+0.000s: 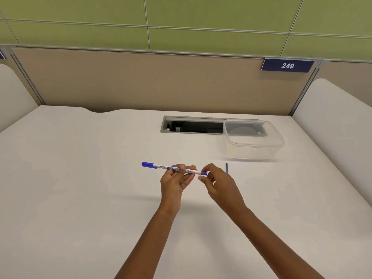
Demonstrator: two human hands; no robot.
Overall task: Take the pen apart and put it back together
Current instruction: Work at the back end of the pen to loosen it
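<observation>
Item 1, whiteboard marker point(173, 168): white barrel with blue print, blue cap at its left end, blue plug at its right end. I see it held level above the desk, running left to right, its right end a little lower and nearer to me.

Item 2, left hand point(174, 183): palm turned up toward me, fingers curled round the middle of the barrel, thumb and fingertips pinching it. The capped end juts well clear to the left of this hand.

Item 3, right hand point(216, 183): back of the hand toward me, thumb and forefinger closed in a pinch on the blue plug at the marker's right end. The other fingers are folded under; I cannot tell whether they touch the marker.

Item 4, thin blue rod point(227, 168): lies flat on the desk just beyond the right hand, pointing away from me, apart from the marker. I cannot tell what part it is.

Item 5, clear plastic container point(253, 144): rectangular with rounded corners, standing upright at the far right of the desk, partly over the cable slot's right end. Nothing visible inside.

Item 6, cable slot point(193, 127): dark rectangular opening with a grey frame, at the back of the desk.

Item 7, white desk point(80, 178): bears all the above.

Item 8, beige partition point(141, 81): carries a blue number plate point(287, 66) reading 249, upper right.
</observation>
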